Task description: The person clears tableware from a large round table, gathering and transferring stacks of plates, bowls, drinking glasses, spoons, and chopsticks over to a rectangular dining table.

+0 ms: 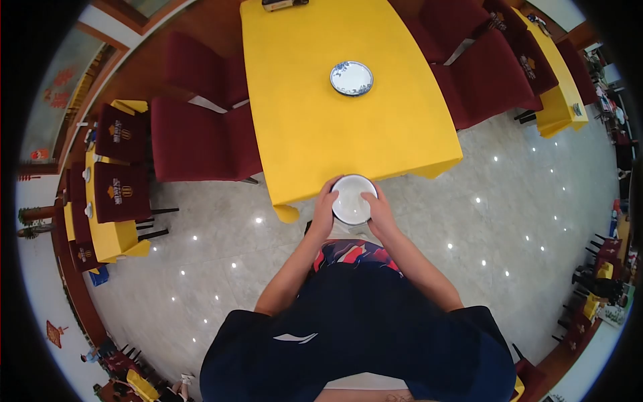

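A white round bowl (352,204) with a dark rim is held in front of my body, just off the near edge of the yellow-covered table (348,141). My left hand (325,209) grips its left side, thumb at the rim. On the opposite side my right hand (380,213) is closed round it, the thumb reaching over the inside edge. The fingers under the bowl are hidden, and I cannot tell whether more than one bowl is stacked there. Farther up the table lies a white plate (351,80) with a blue floral pattern, apart from both hands.
Dark red chairs (194,137) line the table's left side, with more chairs (483,80) on the right. A small box (284,4) sits at the far end. Other yellow tables (110,231) with chairs stand to both sides. Shiny grey floor (221,261) surrounds me.
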The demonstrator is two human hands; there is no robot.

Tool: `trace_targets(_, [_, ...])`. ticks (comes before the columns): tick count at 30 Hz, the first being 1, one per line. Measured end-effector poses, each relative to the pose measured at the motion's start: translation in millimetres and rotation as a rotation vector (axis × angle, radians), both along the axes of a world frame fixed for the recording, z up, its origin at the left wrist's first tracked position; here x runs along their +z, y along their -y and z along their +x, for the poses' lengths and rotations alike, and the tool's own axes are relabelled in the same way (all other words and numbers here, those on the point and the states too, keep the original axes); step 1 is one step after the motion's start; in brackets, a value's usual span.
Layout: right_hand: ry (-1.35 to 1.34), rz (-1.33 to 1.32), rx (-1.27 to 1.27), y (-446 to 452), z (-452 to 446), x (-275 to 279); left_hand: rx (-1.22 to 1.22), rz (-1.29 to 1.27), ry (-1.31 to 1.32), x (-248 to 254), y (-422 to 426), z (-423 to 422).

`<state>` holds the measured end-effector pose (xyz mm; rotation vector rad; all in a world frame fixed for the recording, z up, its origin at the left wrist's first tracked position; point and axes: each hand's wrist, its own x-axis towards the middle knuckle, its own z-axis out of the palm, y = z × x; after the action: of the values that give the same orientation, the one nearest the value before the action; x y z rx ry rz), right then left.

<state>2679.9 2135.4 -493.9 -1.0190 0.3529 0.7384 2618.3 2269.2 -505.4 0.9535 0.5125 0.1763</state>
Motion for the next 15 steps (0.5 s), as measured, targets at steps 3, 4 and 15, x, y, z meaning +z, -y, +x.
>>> trace_targets(3, [0.055, -0.118, -0.038, -58.3, 50.1, -29.2, -0.008, 0.039, -0.034, -25.6, -54.3, 51.3])
trace_targets(4, [0.037, -0.14, -0.041, -79.5, 69.4, -41.5, 0.011, 0.04, -0.052, -35.1, -75.1, 71.8])
trace_targets(15, [-0.01, -0.186, -0.069, -271.1, 246.9, -140.4, 0.084, 0.024, -0.068, -126.7, -253.7, 256.3])
